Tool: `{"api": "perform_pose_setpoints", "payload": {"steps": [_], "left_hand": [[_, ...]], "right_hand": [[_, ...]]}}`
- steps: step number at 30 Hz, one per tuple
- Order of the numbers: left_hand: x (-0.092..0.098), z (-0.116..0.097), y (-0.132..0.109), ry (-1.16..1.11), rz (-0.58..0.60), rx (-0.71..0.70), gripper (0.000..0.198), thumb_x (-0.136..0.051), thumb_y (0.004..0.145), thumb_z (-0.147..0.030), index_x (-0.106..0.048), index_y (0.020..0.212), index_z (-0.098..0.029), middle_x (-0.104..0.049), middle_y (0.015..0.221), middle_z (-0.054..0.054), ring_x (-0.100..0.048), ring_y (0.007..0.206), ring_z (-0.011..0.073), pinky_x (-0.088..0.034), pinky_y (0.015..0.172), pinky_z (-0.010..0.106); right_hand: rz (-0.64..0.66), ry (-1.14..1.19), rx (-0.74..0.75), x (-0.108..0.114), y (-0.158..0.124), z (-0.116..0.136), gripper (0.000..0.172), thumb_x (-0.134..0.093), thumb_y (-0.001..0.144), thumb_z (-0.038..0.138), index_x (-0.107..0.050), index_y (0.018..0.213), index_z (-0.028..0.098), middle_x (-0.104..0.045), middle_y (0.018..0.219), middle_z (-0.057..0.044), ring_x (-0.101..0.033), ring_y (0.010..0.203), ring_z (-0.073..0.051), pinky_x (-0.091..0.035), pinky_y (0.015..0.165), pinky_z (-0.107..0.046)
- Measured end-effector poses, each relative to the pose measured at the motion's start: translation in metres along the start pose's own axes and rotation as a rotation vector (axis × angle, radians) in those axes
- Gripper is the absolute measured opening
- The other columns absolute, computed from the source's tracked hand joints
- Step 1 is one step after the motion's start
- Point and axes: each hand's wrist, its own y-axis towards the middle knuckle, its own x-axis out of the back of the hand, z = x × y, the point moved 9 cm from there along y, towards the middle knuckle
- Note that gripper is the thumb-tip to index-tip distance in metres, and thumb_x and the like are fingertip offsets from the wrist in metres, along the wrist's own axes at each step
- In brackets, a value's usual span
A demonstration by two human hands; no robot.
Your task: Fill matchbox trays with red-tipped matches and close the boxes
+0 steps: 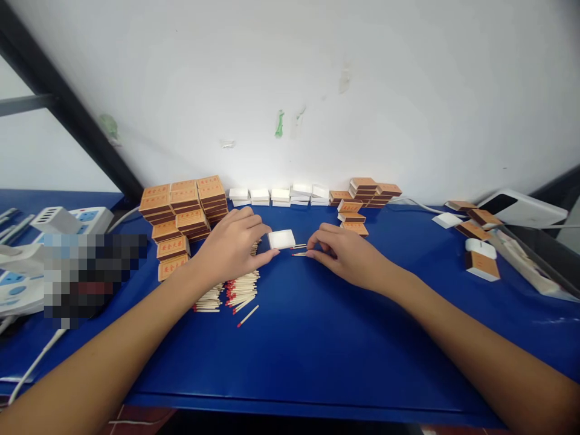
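Box (281,239), small and white, pinched by left hand (235,241), thumb against fingers, over mid-bench (317,350). Right hand (342,252) just beside, narrow pinch on matches (299,254), red heads toward box. Loose match heap (242,287) by left wrist, nearer bench's front edge. Orange matchboxes (211,188) stacked left along back edge; white boxes (260,196) lined centre.

We hold a small, plain white box (281,239) by its left end, its broad pale face turned up; whether it touches the table (317,350) we cannot tell. Just to its right we pinch a few thin, pale matches (299,254), lying sideways, a red head pointing left.
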Motion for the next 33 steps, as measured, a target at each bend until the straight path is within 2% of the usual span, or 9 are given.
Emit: {"api": "perform_pose_setpoints", "payload": {"steps": [7, 12, 21, 28, 33], "left_hand": [[-0.001, -0.002, 0.0, -0.014, 0.011, -0.011, 0.031, -0.068, 0.096, -0.043, -0.074, 0.103, -0.014, -0.068, 0.087, 0.007, -0.057, 0.09, 0.0248, -0.048, 0.083, 0.04], [-0.002, -0.004, -0.001, -0.016, 0.015, -0.014, 0.03, -0.068, 0.095, -0.043, -0.074, 0.102, -0.014, -0.07, 0.091, 0.008, -0.058, 0.092, 0.0248, -0.048, 0.084, 0.039], [-0.01, -0.006, -0.002, -0.028, 0.087, -0.014, 0.031, -0.067, 0.096, -0.043, -0.074, 0.104, -0.014, -0.069, 0.092, 0.008, -0.058, 0.097, 0.0259, -0.047, 0.089, 0.04], [-0.01, -0.006, -0.001, -0.033, 0.103, -0.014, 0.031, -0.067, 0.096, -0.043, -0.074, 0.104, -0.014, -0.068, 0.09, 0.008, -0.057, 0.095, 0.0249, -0.046, 0.088, 0.039], [-0.009, -0.007, -0.001, -0.045, 0.105, -0.017, 0.031, -0.068, 0.095, -0.043, -0.074, 0.103, -0.014, -0.067, 0.088, 0.007, -0.057, 0.093, 0.0243, -0.046, 0.088, 0.039]], "right_hand": [[0.066, 0.015, 0.002, -0.014, -0.001, -0.002, 0.013, -0.054, 0.104, 0.026, -0.064, 0.099, 0.021, -0.06, 0.096, -0.004, -0.055, 0.073, -0.016, -0.041, 0.068, -0.03], [0.115, -0.026, -0.027, -0.01, -0.001, -0.007, 0.015, -0.05, 0.105, 0.029, -0.062, 0.1, 0.021, -0.063, 0.099, -0.005, -0.058, 0.075, -0.017, -0.042, 0.066, -0.031], [0.1, -0.06, 0.003, -0.008, -0.001, -0.012, 0.019, -0.046, 0.106, 0.032, -0.06, 0.102, 0.02, -0.064, 0.105, -0.008, -0.061, 0.078, -0.019, -0.043, 0.068, -0.032], [0.135, -0.042, -0.045, -0.007, -0.002, -0.014, 0.017, -0.05, 0.105, 0.035, -0.06, 0.099, 0.021, -0.063, 0.1, -0.005, -0.059, 0.076, -0.018, -0.04, 0.064, -0.03], [0.108, -0.024, -0.043, 0.0, -0.002, -0.021, 0.02, -0.045, 0.105, 0.033, -0.061, 0.101, 0.021, -0.064, 0.098, -0.007, -0.06, 0.08, -0.02, -0.044, 0.07, -0.032]]}}
